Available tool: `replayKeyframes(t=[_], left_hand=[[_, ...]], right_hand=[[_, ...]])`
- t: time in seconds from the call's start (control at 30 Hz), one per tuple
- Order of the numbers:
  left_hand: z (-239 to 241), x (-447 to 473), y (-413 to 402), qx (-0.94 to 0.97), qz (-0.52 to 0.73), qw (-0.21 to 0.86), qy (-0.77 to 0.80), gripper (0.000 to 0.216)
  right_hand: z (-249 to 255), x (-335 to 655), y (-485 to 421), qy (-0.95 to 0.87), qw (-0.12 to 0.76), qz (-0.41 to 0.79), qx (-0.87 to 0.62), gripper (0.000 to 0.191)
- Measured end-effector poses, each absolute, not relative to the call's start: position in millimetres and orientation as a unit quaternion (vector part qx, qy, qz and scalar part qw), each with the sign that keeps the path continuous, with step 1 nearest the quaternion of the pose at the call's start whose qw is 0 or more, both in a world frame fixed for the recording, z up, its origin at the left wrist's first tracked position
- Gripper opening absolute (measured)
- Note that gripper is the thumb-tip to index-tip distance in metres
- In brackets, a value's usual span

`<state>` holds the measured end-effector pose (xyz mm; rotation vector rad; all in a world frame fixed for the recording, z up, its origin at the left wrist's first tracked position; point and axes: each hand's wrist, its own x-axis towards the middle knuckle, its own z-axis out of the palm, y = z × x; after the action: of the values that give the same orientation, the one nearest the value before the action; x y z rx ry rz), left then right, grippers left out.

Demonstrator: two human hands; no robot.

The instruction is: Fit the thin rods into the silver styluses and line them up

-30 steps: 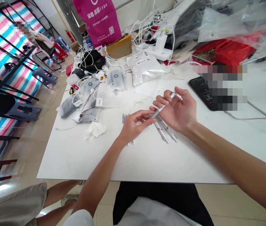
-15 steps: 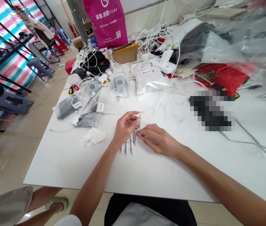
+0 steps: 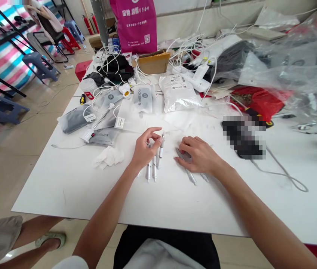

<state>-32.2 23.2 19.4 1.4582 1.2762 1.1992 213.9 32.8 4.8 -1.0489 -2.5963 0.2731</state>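
Between the thumb and fingers of my left hand [image 3: 146,147] is a white and silver pen [image 3: 160,154], pinched near its upper end and slanting down to the table. Several similar pens [image 3: 148,173] lie side by side under and beside that hand, their upper parts partly hidden. My right hand [image 3: 199,154] is to the right, low over the table, its fingers curled round another pen [image 3: 191,177]. One more pen [image 3: 204,177] pokes out from under the right palm, the rest of it covered.
A crumpled tissue [image 3: 109,157] lies left of the hands. Packaged pouches [image 3: 144,99], a white parcel [image 3: 179,93] and tangled cables fill the back of the white table [image 3: 153,207]. A blurred-out dark object [image 3: 244,138] with a grey cable is at right. Another person's legs [image 3: 35,231] show at lower left.
My right hand has moved away from the pen in my left hand, to the right, and come down onto the pens there. My left hand still pinches its pen. The view has shifted slightly.
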Motion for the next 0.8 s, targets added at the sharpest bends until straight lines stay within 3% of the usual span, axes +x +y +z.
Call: replayKeyframes(t=[0.17,0.43,0.53,0.67,0.8], left_hand=[[18,-38,25,0.612,0.435,0.407,0.52,0.034],[10,-43,29,0.709,0.352,0.277,0.544,0.048],[15,-42,26,0.707,0.383,0.277,0.525,0.039],[36,-37,19,0.671,0.427,0.398,0.457,0.018],[64,-20,-6,0.642,0.367,0.604,0.298,0.052]], right_hand=[[-1,212,33,-0.901,0.191,0.127,-0.369,0.021],[-7,208,32,-0.899,0.206,0.126,-0.365,0.026],[-7,207,32,-0.897,0.21,0.131,-0.366,0.027],[-6,206,33,-0.897,0.215,0.135,-0.361,0.027],[-8,207,34,-0.901,0.22,0.127,-0.352,0.026]])
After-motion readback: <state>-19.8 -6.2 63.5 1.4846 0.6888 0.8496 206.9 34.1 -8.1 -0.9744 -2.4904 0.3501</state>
